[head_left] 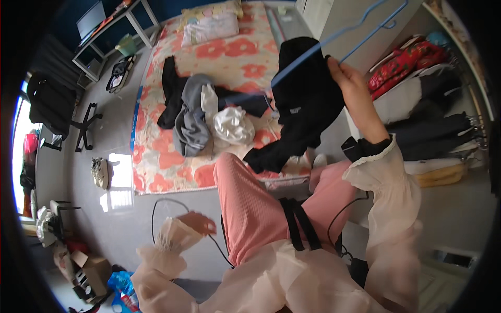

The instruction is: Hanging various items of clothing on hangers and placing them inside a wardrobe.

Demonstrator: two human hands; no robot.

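Observation:
Raised at the upper right, my right hand is closed on a black sweatshirt and a blue clothes hanger. Part of the hanger lies across the top of the sweatshirt, while its other end sticks out to the upper right. The black cloth hangs down over the bed's near right side, and some of my fingers are hidden behind it. My left hand is low, beside my pink-clad left thigh, with loosely bent fingers and nothing in them. A thin black cable runs close by it.
On the flower-patterned bed lie a grey garment, a shiny white bundle and dark clothes. A rack of hanging clothes stands at right. An office chair and a shoe are at left.

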